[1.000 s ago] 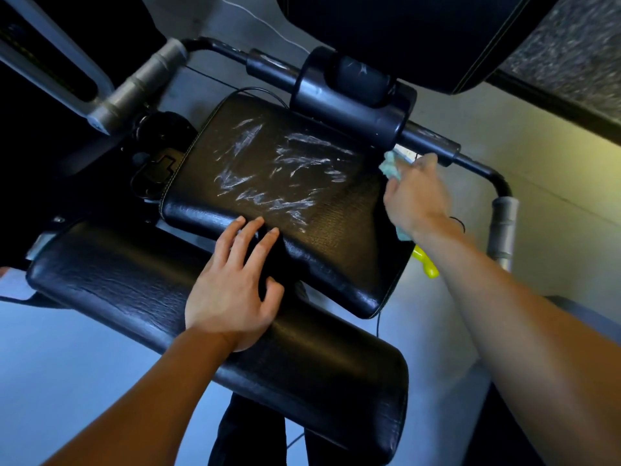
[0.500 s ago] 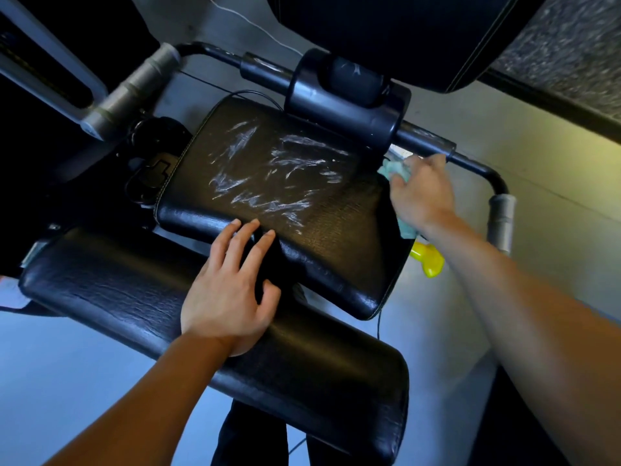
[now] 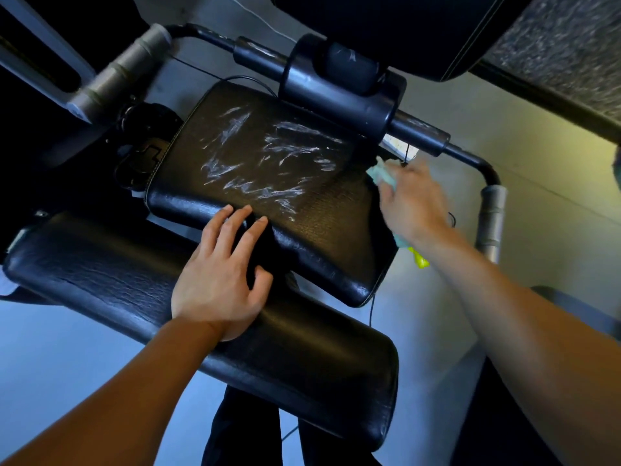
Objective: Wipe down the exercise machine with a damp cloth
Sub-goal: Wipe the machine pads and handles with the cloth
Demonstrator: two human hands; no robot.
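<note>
Black horizontal bar (image 3: 416,132) runs upper left to right behind the seat pad (image 3: 268,183), grey grip (image 3: 121,75) at its left end, second grey grip (image 3: 491,220) hanging down at right; a thick black hub (image 3: 339,95) on the bar overhangs the pad's far edge. Thin black cable (image 3: 372,307) dangles off the pad's right corner. Yellow-green object (image 3: 419,258) partly hidden under right wrist, can't identify. Pad's long axis runs lower right to upper left, white smeary streaks across its middle. Front pad (image 3: 100,274) lies nearer, long axis left to lower right. Left hand (image 3: 221,274) flat, fingers spread, resting across both pads. Right hand (image 3: 415,200) clutches pale teal cloth (image 3: 381,174) at the seat pad's right edge, just below the bar.
</note>
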